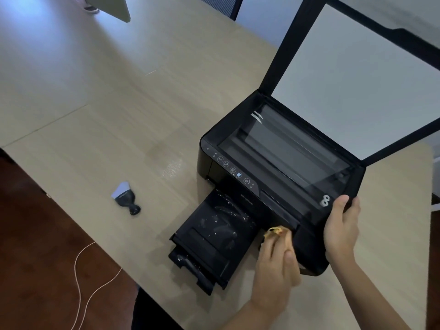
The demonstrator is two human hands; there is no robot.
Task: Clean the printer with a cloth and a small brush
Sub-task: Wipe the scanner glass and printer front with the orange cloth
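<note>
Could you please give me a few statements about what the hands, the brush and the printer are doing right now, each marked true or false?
1. The printer's scanner lid is raised. True.
2. The small brush is in the left hand. False: it lies on the table, untouched.
3. The left hand presses a yellow cloth to the printer's front. True.
4. The right hand rests flat on the table. False: it grips the printer's corner.

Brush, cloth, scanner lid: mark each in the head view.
brush [126, 198]: head view, on its dark body, lying on the table.
cloth [275, 231]: head view, on the yellow bunch at the left hand's fingertips.
scanner lid [357, 75]: head view, on its white inner pad, raised open.
</note>
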